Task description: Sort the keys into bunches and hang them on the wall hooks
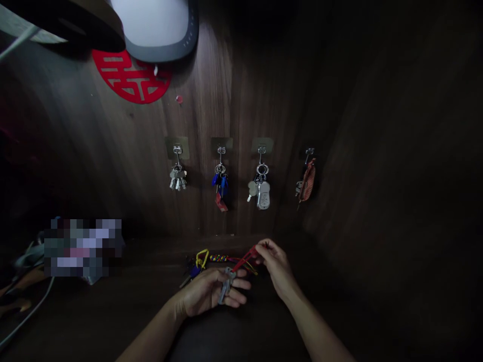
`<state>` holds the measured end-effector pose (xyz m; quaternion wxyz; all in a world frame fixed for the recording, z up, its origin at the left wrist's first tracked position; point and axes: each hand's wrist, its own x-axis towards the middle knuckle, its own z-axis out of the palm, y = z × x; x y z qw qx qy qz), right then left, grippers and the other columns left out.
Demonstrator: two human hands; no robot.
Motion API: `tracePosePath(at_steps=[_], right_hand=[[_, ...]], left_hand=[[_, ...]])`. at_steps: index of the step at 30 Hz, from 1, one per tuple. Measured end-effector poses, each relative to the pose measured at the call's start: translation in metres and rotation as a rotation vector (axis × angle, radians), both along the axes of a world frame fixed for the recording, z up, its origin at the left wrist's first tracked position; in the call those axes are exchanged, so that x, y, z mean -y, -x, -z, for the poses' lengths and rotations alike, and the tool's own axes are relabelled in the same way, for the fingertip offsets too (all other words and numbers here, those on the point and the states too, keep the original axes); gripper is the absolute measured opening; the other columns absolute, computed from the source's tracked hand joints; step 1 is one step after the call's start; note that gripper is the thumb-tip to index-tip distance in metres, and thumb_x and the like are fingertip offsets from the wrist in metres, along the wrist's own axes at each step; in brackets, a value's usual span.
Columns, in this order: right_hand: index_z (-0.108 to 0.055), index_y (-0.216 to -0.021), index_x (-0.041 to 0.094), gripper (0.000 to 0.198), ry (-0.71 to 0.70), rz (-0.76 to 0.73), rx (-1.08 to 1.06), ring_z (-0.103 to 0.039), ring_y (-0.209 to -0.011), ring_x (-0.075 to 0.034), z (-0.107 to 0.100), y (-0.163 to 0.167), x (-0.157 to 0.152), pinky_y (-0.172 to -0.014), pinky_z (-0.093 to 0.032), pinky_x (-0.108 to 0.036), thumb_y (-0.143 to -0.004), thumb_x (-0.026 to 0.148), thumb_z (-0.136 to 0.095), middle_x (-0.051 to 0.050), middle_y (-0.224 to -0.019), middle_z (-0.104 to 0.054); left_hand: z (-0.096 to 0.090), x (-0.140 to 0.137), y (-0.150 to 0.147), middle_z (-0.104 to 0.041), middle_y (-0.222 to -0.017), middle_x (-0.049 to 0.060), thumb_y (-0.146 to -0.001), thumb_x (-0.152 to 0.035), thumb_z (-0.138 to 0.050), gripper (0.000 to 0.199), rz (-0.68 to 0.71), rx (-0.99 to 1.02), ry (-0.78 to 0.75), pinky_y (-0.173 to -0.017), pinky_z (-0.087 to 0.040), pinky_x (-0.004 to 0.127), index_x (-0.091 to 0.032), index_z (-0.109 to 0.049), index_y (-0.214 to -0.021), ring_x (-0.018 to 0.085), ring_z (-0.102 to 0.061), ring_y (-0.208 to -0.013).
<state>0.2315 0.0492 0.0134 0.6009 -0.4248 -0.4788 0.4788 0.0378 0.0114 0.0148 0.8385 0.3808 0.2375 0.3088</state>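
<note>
Several silver keys (225,289) rest across the palm and fingers of my left hand (211,291), with the thumb bent over them. A red cord (246,258) runs from these keys up to my right hand (274,264), whose thumb and fingers pinch its far end. Just behind my left hand, on the dark wooden surface, lies a second bunch of keys with a blue head (195,272) and a yellow loop (203,258). A multicoloured braided strap (219,258) lies next to it, its loose strings passing behind the red cord.
Hooks on the wooden wall carry silver keys (178,178), blue-headed keys (221,185), keys with a grey remote fob (263,195) and keys with an orange-brown case (308,181). A red paper cutout (132,85) and a grey-white device (158,30) are above. A pixelated area is at left.
</note>
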Motion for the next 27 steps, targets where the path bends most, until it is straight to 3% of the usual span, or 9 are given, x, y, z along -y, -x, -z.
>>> tracePosePath(at_steps=[5, 10, 20, 27], right_hand=[[-0.054, -0.067, 0.019, 0.028, 0.095, -0.120, -0.266, -0.054, -0.058, -0.012, -0.008, 0.002, 0.004, -0.052, -0.040, -0.021, -0.062, 0.037, -0.075, 0.002, -0.062, -0.057], [-0.054, -0.070, 0.019, 0.024, 0.098, -0.202, -0.339, -0.047, -0.055, -0.009, -0.008, 0.004, 0.007, -0.052, -0.037, -0.020, -0.067, 0.032, -0.074, 0.005, -0.059, -0.052], [-0.056, -0.072, 0.020, 0.026, 0.018, -0.203, -0.244, -0.042, -0.055, -0.010, -0.025, 0.005, 0.011, -0.053, -0.034, -0.022, -0.066, 0.037, -0.074, 0.005, -0.058, -0.048], [-0.057, -0.069, 0.018, 0.029, -0.093, -0.097, -0.047, -0.040, -0.052, -0.010, -0.048, 0.005, 0.014, -0.051, -0.032, -0.023, -0.065, 0.041, -0.074, 0.005, -0.055, -0.047]], left_hand=[[-0.001, 0.001, 0.001, -0.066, -0.109, 0.016, -0.080, -0.015, -0.053, 0.033, 0.014, 0.037, -0.007, -0.087, -0.044, 0.036, -0.009, -0.060, -0.112, 0.022, -0.067, -0.090], [0.002, 0.001, 0.002, -0.069, -0.104, 0.016, -0.083, -0.016, -0.058, 0.026, -0.028, 0.007, -0.031, -0.085, -0.046, 0.036, -0.009, -0.063, -0.108, 0.021, -0.069, -0.084], [0.009, -0.004, 0.004, -0.071, -0.096, 0.012, -0.077, -0.018, -0.068, 0.022, -0.037, -0.016, -0.071, -0.077, -0.049, 0.032, -0.011, -0.065, -0.098, 0.020, -0.069, -0.080], [0.010, -0.005, 0.006, -0.072, -0.091, 0.010, -0.076, -0.020, -0.070, 0.018, -0.040, -0.055, -0.066, -0.074, -0.049, 0.029, -0.012, -0.065, -0.091, 0.016, -0.069, -0.073]])
